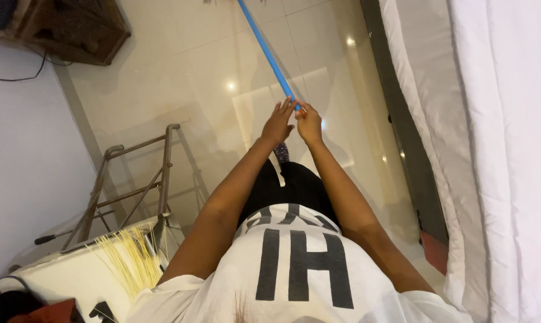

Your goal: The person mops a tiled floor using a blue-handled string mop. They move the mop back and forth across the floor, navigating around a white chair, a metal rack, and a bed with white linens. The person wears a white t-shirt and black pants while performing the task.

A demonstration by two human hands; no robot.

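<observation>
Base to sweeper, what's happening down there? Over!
Both hands, left hand and right hand, closed on blue pole. Pole angled over shiny tile floor. Metal rack off left, clear.

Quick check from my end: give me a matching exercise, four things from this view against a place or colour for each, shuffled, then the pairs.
Things:
1. pole
2. metal frame
3. bedsheet
4. straw bundle

Descriptions:
A. white, along the right edge
B. blue, its end between both hands
C. pale yellow, bottom left
D. grey, standing on the floor left of the left arm

Pairs: 1-B, 2-D, 3-A, 4-C
</observation>
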